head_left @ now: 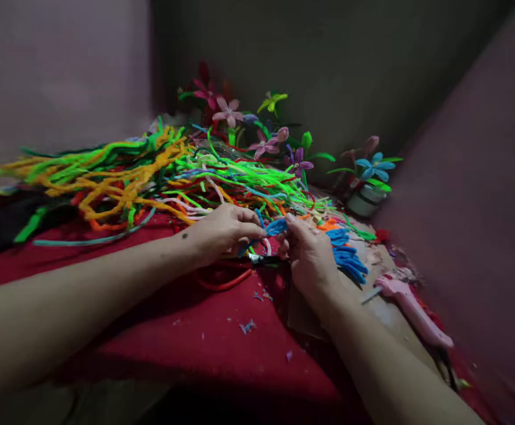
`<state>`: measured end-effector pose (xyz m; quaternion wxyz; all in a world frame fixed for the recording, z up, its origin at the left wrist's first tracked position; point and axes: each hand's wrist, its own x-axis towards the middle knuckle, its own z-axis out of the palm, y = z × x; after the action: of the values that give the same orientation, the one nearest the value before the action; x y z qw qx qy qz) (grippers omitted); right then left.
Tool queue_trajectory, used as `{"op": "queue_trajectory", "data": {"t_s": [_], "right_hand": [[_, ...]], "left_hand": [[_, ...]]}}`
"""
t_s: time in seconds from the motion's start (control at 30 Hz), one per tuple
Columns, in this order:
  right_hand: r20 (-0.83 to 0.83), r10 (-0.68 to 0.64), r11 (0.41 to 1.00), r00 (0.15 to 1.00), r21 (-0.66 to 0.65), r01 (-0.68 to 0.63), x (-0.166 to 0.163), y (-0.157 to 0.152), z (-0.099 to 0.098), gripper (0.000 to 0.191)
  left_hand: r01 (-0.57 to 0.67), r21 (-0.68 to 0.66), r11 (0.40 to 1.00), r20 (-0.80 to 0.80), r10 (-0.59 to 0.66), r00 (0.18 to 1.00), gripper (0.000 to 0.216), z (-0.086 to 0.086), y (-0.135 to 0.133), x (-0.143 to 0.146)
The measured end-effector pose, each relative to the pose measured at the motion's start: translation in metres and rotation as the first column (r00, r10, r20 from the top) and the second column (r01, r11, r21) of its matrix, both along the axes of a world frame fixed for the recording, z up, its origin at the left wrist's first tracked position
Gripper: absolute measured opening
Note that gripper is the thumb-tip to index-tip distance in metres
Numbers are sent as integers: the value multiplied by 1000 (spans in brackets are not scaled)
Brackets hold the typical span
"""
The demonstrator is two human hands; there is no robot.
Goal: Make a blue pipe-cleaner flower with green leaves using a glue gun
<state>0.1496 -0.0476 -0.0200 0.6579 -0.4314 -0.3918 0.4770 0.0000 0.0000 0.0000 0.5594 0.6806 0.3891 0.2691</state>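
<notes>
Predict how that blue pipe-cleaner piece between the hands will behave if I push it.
The blue pipe-cleaner piece likely bends and holds shape, judging by its curved form. It looks light: the left hand and right hand merely pinch it. It may shed: bluish fluff lies on the red surface.
</notes>
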Motion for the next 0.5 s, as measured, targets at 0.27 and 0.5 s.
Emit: {"op": "queue_trajectory", "data": {"t_s": [0.27, 0.5], "right_hand": [[10, -37, 999, 999, -18, 37, 1, 1, -1, 24], [-12, 0, 1000, 1000, -10, 0, 0, 2, -2, 22]], "left_hand": [[0, -116, 993, 38, 4, 999, 16, 1, -4, 1], [-24, -140, 990, 82, 36, 996, 18, 1, -3, 3]]}}
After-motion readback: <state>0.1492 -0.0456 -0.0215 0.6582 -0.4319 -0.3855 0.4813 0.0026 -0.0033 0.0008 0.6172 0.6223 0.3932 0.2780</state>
